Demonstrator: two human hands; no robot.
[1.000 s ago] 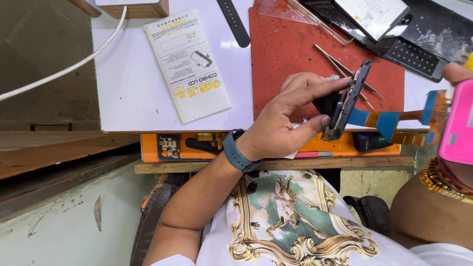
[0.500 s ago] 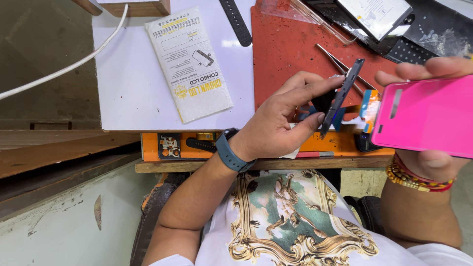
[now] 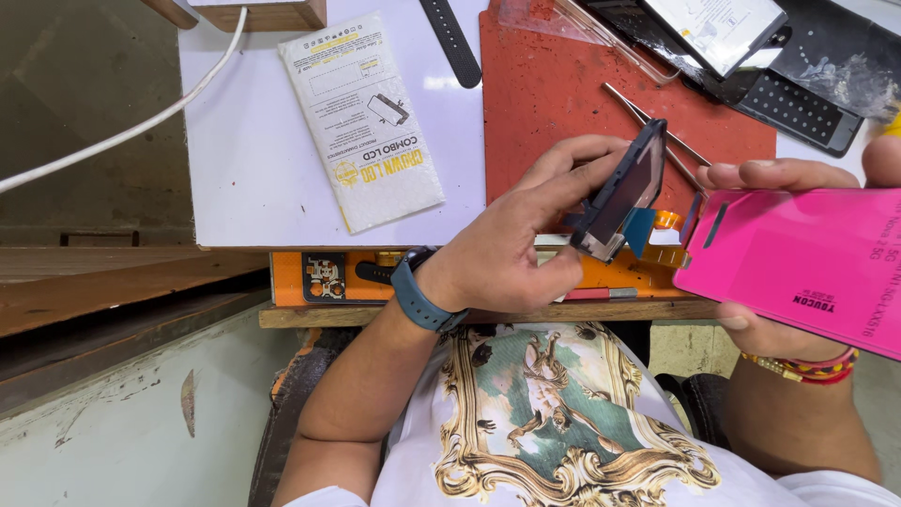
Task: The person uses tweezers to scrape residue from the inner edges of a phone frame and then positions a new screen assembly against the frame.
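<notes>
My left hand (image 3: pixel 507 253), with a blue band on its wrist, grips a dark phone display module (image 3: pixel 624 192) and holds it on edge over the near end of a red work mat (image 3: pixel 563 94). A blue and orange flex strip hangs from the module. My right hand (image 3: pixel 779 174), with red and gold bangles on its wrist, holds a flat pink phone cover (image 3: pixel 798 263) just to the right of the module, almost touching it.
On the white tabletop (image 3: pixel 244 169) lie a white printed packet (image 3: pixel 361 117), a black strap (image 3: pixel 450 42) and a white cable (image 3: pixel 122 131). Metal tweezers (image 3: pixel 657 122) rest on the mat. A phone (image 3: pixel 723 28) and a dark perforated cover (image 3: pixel 798 108) sit at the back right.
My right hand has come in from the right with the pink cover, up beside the module. My left hand has lifted and tilted the module slightly.
</notes>
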